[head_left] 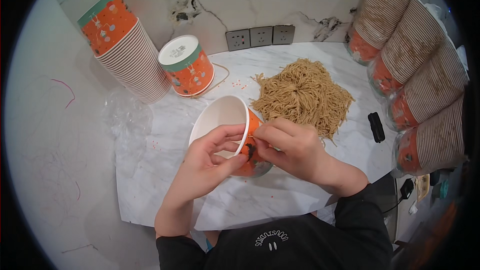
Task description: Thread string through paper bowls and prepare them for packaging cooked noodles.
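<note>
Orange tub [216, 116], tilted, mouth up-left, base lower-right, clasped over rim by left hand [211, 156], just left of right hand [290, 145], pinched closed, contents unclear.

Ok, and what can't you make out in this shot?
All in the head view:
- Whatever sits between the right hand's thumb and fingers: its own fingers cover it.
- The bottom inside the tilted orange paper bucket: hidden by its near wall and the left hand.
- The underside of the tan cord heap: buried under its upper strands.
- The orange shape at lower right: blurred, cut off by the dark fisheye rim.
</note>
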`<state>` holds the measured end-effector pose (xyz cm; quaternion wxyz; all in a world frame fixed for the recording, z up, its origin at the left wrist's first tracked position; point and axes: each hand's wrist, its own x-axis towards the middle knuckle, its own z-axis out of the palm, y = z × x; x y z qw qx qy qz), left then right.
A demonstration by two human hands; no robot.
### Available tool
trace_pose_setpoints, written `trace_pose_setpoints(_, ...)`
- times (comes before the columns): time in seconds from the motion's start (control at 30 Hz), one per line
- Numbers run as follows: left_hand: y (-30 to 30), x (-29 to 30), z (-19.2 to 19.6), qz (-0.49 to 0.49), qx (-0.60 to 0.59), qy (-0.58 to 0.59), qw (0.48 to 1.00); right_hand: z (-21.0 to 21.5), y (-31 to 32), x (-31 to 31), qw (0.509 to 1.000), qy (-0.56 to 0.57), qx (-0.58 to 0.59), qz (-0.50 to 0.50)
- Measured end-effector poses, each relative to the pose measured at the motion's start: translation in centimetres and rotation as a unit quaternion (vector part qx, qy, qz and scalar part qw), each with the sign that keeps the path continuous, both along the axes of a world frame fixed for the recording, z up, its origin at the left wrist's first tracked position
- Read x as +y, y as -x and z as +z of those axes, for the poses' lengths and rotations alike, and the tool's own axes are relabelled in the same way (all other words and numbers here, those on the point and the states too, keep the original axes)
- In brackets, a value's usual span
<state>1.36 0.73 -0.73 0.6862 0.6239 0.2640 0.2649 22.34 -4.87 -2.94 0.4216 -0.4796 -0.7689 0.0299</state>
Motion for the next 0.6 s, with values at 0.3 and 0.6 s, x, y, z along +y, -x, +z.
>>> trace_pose_setpoints(0.3, 0.0, 0.2, -1.6, 0.051, -0.045, 0.048, 0.997, -0.2, 0.2, 0.4, 0.999, -0.014, 0.020, 0.028)
trace_pose_setpoints(0.6, -0.6, -0.9, -0.8, 0.140, 0.176, -0.294, 0.929, -0.5, -0.6, 1.4, 0.989, 0.088, 0.046, 0.106)
